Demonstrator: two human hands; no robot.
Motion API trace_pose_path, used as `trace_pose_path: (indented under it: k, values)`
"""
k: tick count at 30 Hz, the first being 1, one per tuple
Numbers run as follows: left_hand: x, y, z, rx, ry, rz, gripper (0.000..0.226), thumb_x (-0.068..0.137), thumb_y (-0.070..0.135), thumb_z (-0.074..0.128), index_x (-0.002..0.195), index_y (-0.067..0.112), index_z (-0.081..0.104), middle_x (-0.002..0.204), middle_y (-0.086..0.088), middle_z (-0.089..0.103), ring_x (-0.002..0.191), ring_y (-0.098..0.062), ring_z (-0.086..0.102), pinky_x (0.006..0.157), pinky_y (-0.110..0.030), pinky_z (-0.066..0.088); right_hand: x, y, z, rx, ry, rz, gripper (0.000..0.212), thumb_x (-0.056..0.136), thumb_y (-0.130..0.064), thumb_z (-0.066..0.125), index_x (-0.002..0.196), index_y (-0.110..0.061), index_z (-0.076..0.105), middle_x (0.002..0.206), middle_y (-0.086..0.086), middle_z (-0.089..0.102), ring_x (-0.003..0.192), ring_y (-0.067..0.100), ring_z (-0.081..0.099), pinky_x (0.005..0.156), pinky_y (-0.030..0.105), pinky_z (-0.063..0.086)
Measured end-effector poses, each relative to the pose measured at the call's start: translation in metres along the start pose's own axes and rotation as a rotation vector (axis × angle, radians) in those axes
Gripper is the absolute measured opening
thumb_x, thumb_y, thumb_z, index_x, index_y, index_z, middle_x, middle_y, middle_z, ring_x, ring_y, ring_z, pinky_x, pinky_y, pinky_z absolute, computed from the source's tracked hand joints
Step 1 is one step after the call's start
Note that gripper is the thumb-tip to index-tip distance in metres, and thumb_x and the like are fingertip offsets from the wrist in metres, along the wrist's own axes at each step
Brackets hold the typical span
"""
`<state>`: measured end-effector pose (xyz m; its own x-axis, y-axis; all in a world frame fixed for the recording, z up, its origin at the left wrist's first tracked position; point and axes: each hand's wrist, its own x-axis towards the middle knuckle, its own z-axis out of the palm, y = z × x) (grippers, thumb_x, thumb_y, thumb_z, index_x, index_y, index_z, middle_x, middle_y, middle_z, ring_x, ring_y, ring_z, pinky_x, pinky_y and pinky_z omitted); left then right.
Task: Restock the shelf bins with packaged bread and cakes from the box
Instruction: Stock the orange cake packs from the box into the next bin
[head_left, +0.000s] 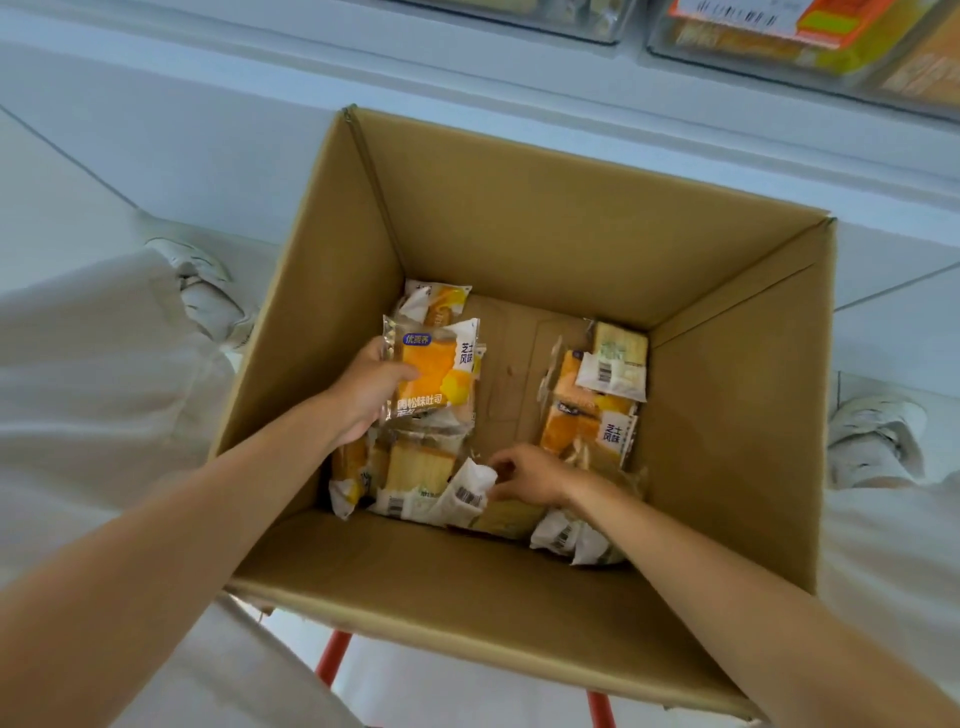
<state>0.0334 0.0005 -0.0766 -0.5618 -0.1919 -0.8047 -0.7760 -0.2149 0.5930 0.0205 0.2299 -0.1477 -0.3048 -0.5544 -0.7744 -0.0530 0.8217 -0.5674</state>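
**Both hands down in the box, gathering packets**

The left hand (363, 395) grips an orange bread packet (436, 374), thumb across its face, lifted clear of the loose packets below, probably so that it can carry more than one per trip. The cardboard box (571, 223) sits on a red-legged stand (332, 657), nearly emptied. At the near side, the right hand (524, 475) pinches the white end of a cake packet (470, 488), seemingly to pull it free. A smaller pile (597, 405) lies to the right. The shelf bins (779, 36) wait beyond, far right.
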Motion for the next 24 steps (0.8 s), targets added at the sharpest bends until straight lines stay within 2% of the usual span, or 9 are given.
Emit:
trace_pose_path:
  k: [4, 8, 10, 13, 16, 18, 20, 22, 24]
  values:
    - [-0.004, 0.008, 0.007, 0.119, 0.062, 0.071, 0.035, 0.095, -0.002, 0.052, 0.115, 0.027, 0.051, 0.116, -0.008, 0.064, 0.11, -0.028, 0.062, 0.099, -0.05, 0.05, -0.027, -0.014, -0.047, 0.241, 0.136, -0.024, 0.029, 0.09, -0.018, 0.066, 0.118, -0.021, 0.058, 0.115, -0.006, 0.064, 0.104, 0.012, 0.06, 0.083, 0.026, 0.049]
    - [-0.015, 0.022, 0.018, 0.043, 0.058, 0.073, 0.035, 0.101, 0.01, 0.047, 0.132, 0.025, 0.046, 0.121, -0.01, 0.062, 0.109, -0.031, 0.062, 0.098, -0.055, 0.05, -0.066, -0.053, -0.103, 0.198, 0.7, -0.177, 0.024, 0.09, -0.024, 0.066, 0.111, -0.017, 0.055, 0.105, -0.006, 0.062, 0.093, 0.009, 0.057, 0.072, 0.025, 0.044]
    - [-0.025, 0.035, 0.029, -0.13, -0.098, 0.016, 0.035, 0.103, 0.037, 0.044, 0.135, 0.023, 0.048, 0.122, -0.013, 0.065, 0.107, -0.033, 0.065, 0.098, -0.057, 0.049, -0.081, -0.074, -0.108, 0.117, 0.811, -0.283, 0.022, 0.09, -0.021, 0.066, 0.108, -0.019, 0.054, 0.108, -0.007, 0.061, 0.096, 0.009, 0.056, 0.07, 0.021, 0.039]
    - [-0.034, 0.053, 0.048, -0.245, -0.29, 0.021, 0.065, 0.088, 0.068, 0.046, 0.122, 0.016, 0.065, 0.12, -0.015, 0.069, 0.108, -0.031, 0.066, 0.1, -0.053, 0.049, -0.089, -0.094, -0.103, -0.005, 0.605, -0.383, 0.026, 0.086, -0.01, 0.067, 0.103, -0.028, 0.058, 0.132, -0.009, 0.056, 0.121, 0.008, 0.05, 0.087, 0.016, 0.035]
    - [-0.038, 0.063, 0.055, -0.213, -0.203, 0.089, 0.037, 0.092, 0.033, 0.066, 0.121, 0.012, 0.065, 0.13, -0.02, 0.063, 0.104, -0.031, 0.065, 0.097, -0.048, 0.05, -0.097, -0.095, -0.114, 0.254, 0.573, -0.362, 0.037, 0.084, -0.005, 0.061, 0.104, -0.036, 0.064, 0.145, -0.011, 0.047, 0.136, 0.006, 0.038, 0.1, 0.02, 0.032]
    - [-0.038, 0.067, 0.051, -0.239, -0.179, 0.123, 0.041, 0.089, 0.016, 0.07, 0.127, 0.008, 0.06, 0.126, -0.019, 0.065, 0.101, -0.032, 0.068, 0.083, -0.046, 0.058, -0.105, -0.088, -0.128, 0.39, 0.725, -0.251, 0.04, 0.089, -0.02, 0.066, 0.126, -0.034, 0.057, 0.15, -0.007, 0.04, 0.14, 0.012, 0.033, 0.103, 0.024, 0.029]
    - [-0.041, 0.072, 0.049, -0.242, -0.241, 0.17, 0.04, 0.088, 0.007, 0.067, 0.128, 0.007, 0.059, 0.12, -0.019, 0.067, 0.099, -0.031, 0.068, 0.076, -0.043, 0.061, -0.109, -0.082, -0.136, 0.468, 0.712, -0.117, 0.07, 0.086, -0.044, 0.07, 0.146, -0.027, 0.038, 0.153, -0.003, 0.035, 0.137, 0.017, 0.037, 0.102, 0.029, 0.034]
    - [-0.048, 0.079, 0.052, -0.214, -0.292, 0.217, 0.044, 0.085, 0.003, 0.068, 0.127, 0.006, 0.059, 0.118, -0.021, 0.068, 0.096, -0.031, 0.07, 0.076, -0.041, 0.062, -0.111, -0.082, -0.136, 0.513, 0.634, -0.078, 0.083, 0.08, -0.05, 0.074, 0.148, -0.025, 0.033, 0.146, -0.002, 0.044, 0.126, 0.015, 0.048, 0.098, 0.029, 0.042]
    - [-0.056, 0.086, 0.058, -0.169, -0.283, 0.269, 0.054, 0.076, 0.002, 0.074, 0.128, 0.005, 0.058, 0.117, -0.021, 0.069, 0.096, -0.032, 0.071, 0.078, -0.042, 0.061, -0.112, -0.083, -0.135, 0.583, 0.596, -0.065, 0.072, 0.078, -0.044, 0.077, 0.138, -0.025, 0.042, 0.137, -0.002, 0.053, 0.117, 0.015, 0.056, 0.098, 0.035, 0.049]
